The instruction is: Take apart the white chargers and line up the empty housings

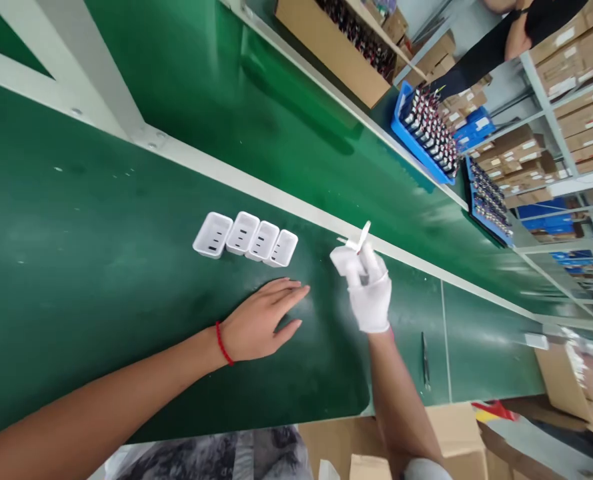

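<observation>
Bare, with a red cord at the wrist, my left hand (261, 321) rests on the green bench with its fingers stretched out and holds nothing. Just beyond its fingertips, several small white plastic cases (213, 233) sit in a row, hollow side up, with dark slots in their floors. My right hand (371, 293) wears a white glove. Its fingers close around a white plastic case (343, 259), raised over the bench near the white rail. A thin white piece sticks up from this case; the fingers partly hide both, and how they join I cannot tell.
Dark tweezers (425, 360) lie to the right on the bench. A white rail (296, 212) runs along its back. Farther off stand a blue tray (421, 137) of small parts and a cardboard box (333, 50). Another person's arm (519, 33) shows top right; open cartons (459, 433) lie below the bench.
</observation>
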The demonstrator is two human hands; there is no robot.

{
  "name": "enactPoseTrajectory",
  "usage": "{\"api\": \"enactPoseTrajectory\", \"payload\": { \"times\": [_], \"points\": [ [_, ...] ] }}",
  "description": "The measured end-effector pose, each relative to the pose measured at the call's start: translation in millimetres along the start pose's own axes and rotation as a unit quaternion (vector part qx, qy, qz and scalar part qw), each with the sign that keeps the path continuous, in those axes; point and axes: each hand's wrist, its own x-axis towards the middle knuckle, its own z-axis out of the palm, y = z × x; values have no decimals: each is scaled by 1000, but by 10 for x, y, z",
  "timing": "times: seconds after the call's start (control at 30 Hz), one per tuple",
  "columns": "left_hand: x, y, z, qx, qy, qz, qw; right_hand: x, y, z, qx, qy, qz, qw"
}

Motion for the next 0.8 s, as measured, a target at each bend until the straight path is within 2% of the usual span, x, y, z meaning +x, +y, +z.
{"api": "enactPoseTrajectory", "payload": {
  "times": [0.07,0.2,0.27,0.37,0.5,0.57,0.63,0.73,0.8],
  "points": [
    [6,13,-5,-6,-5,-1,1000,448,139,63,-45,10,30,999],
    [2,9,-10,-17,-14,7,1000,1271,404,295,-54,43,76,995],
    [-2,-1,-14,-19,-18,15,1000,1511,518,405,-64,42,97,992],
    [-5,-17,-7,-13,-13,22,1000,1630,643,448,-82,8,110,990],
    [-13,-30,34,-1,6,29,1000,1470,681,285,-98,11,96,991],
    [-18,7,34,5,13,37,999,1260,644,155,-96,28,78,992],
    [-15,93,-29,7,19,48,999,947,576,2,-83,12,44,995],
    [28,257,-306,72,30,68,995,316,434,-261,-59,-79,-40,994],
    [105,299,-588,189,8,63,980,-141,335,-430,-63,-134,-93,985]
  ]
}}
